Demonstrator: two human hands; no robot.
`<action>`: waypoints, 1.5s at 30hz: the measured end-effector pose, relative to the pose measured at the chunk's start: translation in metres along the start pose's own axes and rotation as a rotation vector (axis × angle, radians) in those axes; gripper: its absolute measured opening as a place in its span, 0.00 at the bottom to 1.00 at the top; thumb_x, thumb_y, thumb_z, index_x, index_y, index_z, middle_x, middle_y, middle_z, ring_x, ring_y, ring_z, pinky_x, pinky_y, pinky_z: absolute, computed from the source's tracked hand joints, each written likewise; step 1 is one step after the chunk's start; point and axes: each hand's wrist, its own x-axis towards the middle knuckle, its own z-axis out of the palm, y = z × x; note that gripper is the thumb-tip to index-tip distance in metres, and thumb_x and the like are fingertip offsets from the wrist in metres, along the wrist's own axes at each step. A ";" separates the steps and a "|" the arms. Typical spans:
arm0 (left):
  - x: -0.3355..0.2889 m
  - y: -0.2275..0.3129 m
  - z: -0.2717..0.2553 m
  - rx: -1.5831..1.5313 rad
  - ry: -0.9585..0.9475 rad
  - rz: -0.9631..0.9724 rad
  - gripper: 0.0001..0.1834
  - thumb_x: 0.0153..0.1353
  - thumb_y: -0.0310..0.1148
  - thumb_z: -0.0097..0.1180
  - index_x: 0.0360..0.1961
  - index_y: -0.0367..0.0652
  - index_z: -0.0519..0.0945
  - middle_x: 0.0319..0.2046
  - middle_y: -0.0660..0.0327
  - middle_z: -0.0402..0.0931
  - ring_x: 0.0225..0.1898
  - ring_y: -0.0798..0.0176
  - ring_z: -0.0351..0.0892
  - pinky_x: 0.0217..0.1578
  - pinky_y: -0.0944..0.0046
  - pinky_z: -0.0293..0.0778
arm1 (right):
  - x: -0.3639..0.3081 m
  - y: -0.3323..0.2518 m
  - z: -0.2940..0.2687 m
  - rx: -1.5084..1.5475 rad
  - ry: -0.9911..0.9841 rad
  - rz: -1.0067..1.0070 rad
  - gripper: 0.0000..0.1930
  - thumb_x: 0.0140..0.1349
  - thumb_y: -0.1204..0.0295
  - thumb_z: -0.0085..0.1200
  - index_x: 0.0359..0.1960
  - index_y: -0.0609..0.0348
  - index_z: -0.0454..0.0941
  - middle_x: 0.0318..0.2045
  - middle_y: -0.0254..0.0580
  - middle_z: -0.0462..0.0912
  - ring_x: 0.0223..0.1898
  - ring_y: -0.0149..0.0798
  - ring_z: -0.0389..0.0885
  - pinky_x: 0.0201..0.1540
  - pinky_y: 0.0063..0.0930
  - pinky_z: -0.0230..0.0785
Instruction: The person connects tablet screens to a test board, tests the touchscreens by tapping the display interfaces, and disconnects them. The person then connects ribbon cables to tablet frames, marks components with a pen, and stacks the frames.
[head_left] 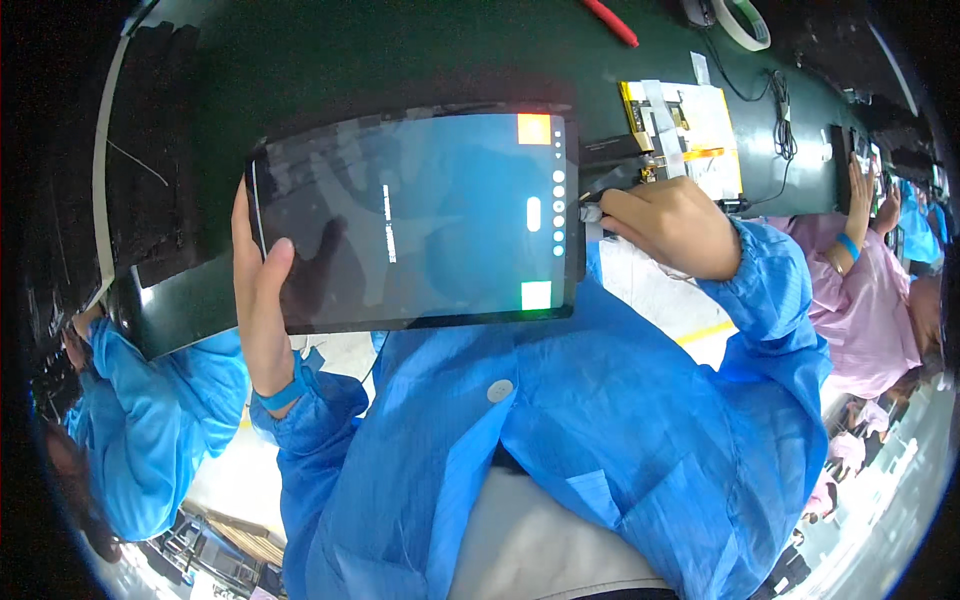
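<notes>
A black tablet (460, 215) with its screen lit is held up over the near edge of the bench. Along its left edge, my left hand (262, 295) grips it, thumb on the front and fingers behind. My right hand (665, 225) is closed at the tablet's right edge, thumb and fingers pinching a small grey plug (592, 212) against that side. Whether the plug is fully seated cannot be seen. Just beyond my right fingers is a small board with metal parts (650, 165), joined to an orange strip.
A taped white and yellow panel (705, 130) lies beyond my right hand. Farther off are a coiled black cable (783, 125), a tape roll (745, 25) and a red stick-like object (612, 22). Co-workers in blue (165, 420) and pink (865, 310) sit at either side.
</notes>
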 end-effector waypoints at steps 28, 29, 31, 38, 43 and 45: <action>-0.039 -0.045 -0.038 0.296 0.496 0.252 0.27 0.65 0.45 0.39 0.57 0.37 0.71 0.58 0.51 0.68 0.64 0.52 0.61 0.65 0.51 0.52 | 0.053 0.248 -0.082 -0.368 0.338 0.256 0.30 0.57 0.62 0.59 0.61 0.51 0.65 0.57 0.51 0.71 0.60 0.48 0.68 0.62 0.37 0.59; -0.039 -0.045 -0.035 0.268 0.518 0.267 0.27 0.63 0.46 0.42 0.56 0.38 0.72 0.58 0.49 0.69 0.64 0.50 0.62 0.64 0.49 0.52 | 0.051 0.250 -0.082 -0.397 0.375 0.285 0.30 0.57 0.62 0.59 0.61 0.51 0.65 0.57 0.51 0.70 0.60 0.48 0.67 0.62 0.38 0.59; -0.039 -0.040 -0.032 0.277 0.481 0.345 0.29 0.64 0.44 0.40 0.57 0.31 0.68 0.56 0.46 0.68 0.63 0.50 0.62 0.64 0.52 0.52 | 0.050 0.255 -0.082 -0.401 0.325 0.301 0.31 0.56 0.60 0.60 0.62 0.49 0.65 0.58 0.51 0.70 0.62 0.47 0.66 0.62 0.38 0.58; -0.043 0.015 -0.001 0.567 -0.011 0.871 0.19 0.51 0.46 0.55 0.36 0.44 0.84 0.36 0.57 0.78 0.38 0.58 0.75 0.43 0.57 0.70 | 0.055 0.222 -0.095 -0.397 0.450 0.223 0.28 0.57 0.59 0.60 0.58 0.53 0.70 0.54 0.48 0.75 0.58 0.43 0.71 0.59 0.34 0.62; -0.023 0.032 0.073 0.498 -0.476 1.000 0.17 0.48 0.43 0.59 0.36 0.45 0.84 0.46 0.58 0.76 0.45 0.56 0.75 0.46 0.56 0.70 | 0.019 0.070 -0.109 -0.272 0.569 0.342 0.19 0.54 0.63 0.62 0.45 0.57 0.78 0.42 0.45 0.81 0.40 0.42 0.81 0.42 0.30 0.71; -0.015 0.039 0.080 0.459 -0.611 0.877 0.14 0.45 0.38 0.61 0.32 0.42 0.82 0.50 0.58 0.74 0.50 0.56 0.74 0.50 0.56 0.69 | 0.000 0.007 -0.084 -0.469 0.457 0.186 0.13 0.49 0.66 0.64 0.36 0.56 0.80 0.32 0.41 0.80 0.28 0.41 0.79 0.29 0.31 0.71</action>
